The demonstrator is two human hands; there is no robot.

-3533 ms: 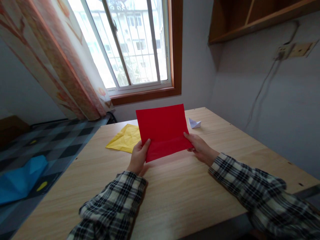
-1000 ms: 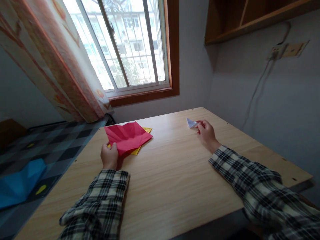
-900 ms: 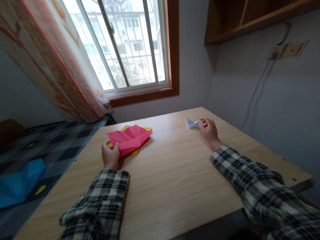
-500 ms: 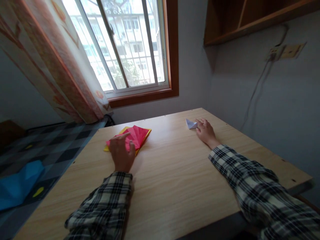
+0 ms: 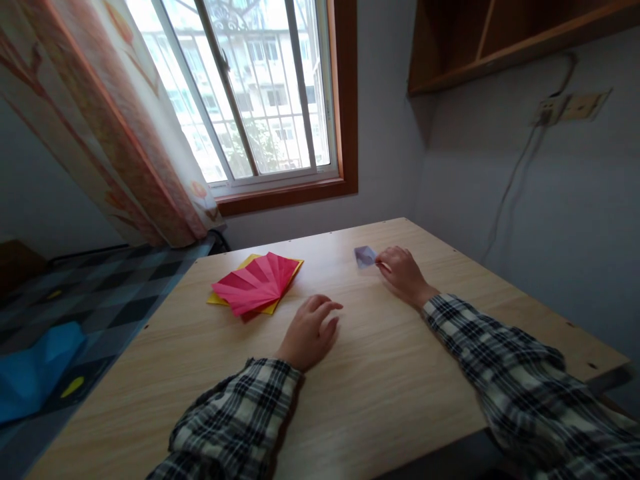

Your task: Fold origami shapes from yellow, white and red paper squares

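A creased red paper [image 5: 257, 283] lies on a yellow paper [image 5: 287, 269] at the left of the wooden table [image 5: 380, 373]. My left hand [image 5: 310, 333] hovers over the table's middle, fingers loosely apart, holding nothing. My right hand [image 5: 403, 273] is further back and pinches a small folded white paper piece [image 5: 365, 256] by its right end, just above the tabletop.
A window [image 5: 250, 93] and a patterned curtain [image 5: 110, 120] are behind the table. A wooden shelf [image 5: 500, 40] hangs on the right wall, with a cable and socket [image 5: 570, 107] below it. Blue paper [image 5: 35, 367] lies on a checked surface to the left.
My left hand put the red paper down on the yellow one, let go and moved right to the table's middle. My right hand took hold of the white piece and shifted it left.
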